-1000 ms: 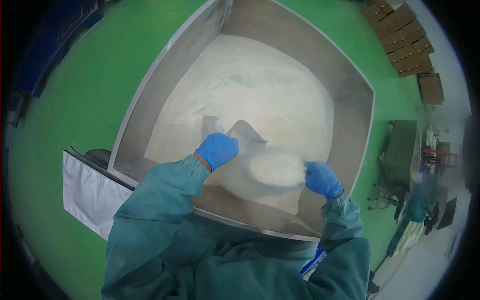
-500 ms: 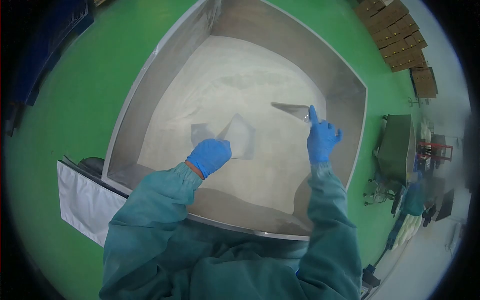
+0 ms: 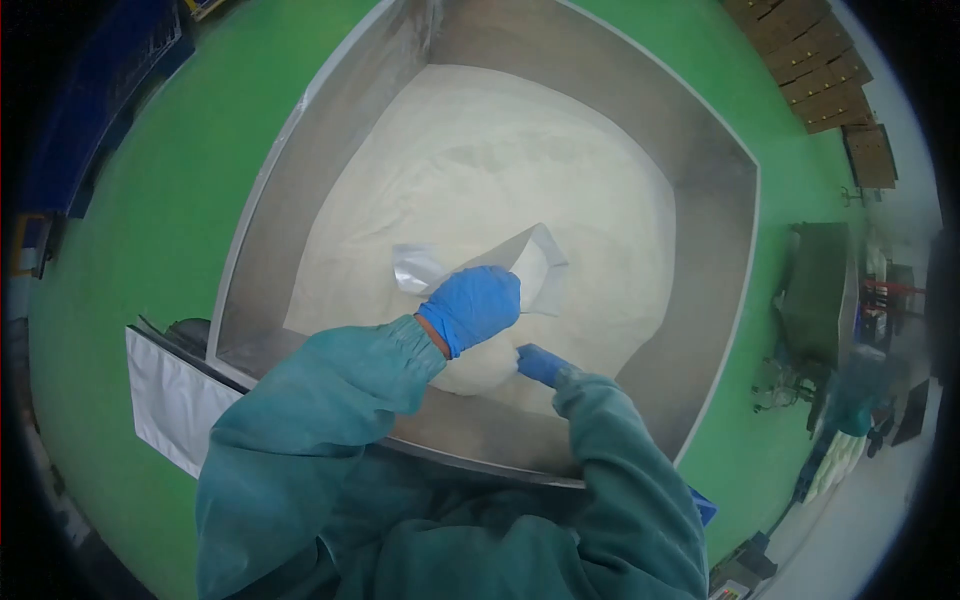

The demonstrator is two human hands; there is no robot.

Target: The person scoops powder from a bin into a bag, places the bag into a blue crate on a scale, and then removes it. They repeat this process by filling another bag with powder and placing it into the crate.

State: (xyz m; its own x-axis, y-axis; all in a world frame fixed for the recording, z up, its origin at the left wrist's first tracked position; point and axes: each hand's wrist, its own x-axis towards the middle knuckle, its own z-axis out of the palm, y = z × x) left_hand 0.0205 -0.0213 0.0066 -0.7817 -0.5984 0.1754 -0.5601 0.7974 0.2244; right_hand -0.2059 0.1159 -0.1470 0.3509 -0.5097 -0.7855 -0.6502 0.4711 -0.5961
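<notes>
Inside a large metal bin (image 3: 716,230) lies a broad bed of off-white powder (image 3: 600,180). My left hand (image 3: 475,303), in a blue glove, is closed on a silver foil bag (image 3: 543,262). The bag's wide end spreads to the right of the fist, and a shiny silver part (image 3: 415,268) shows to the left. Lower right, my blue-gloved right hand (image 3: 541,365) is closed low over the powder, beside a pale rounded load (image 3: 485,366). It seems to grip a scoop, mostly hidden by powder and hand.
The bin's high walls surround both forearms. Outside it on the left is a white sheet-like panel (image 3: 180,400). Stacked cardboard boxes (image 3: 815,65) stand at the upper right, a grey metal cart (image 3: 815,290) on the right. Green floor (image 3: 110,300) runs around the bin.
My right hand has come down and left, from the bin's right side to below the left hand. The left hand with the bag has shifted slightly right in the view.
</notes>
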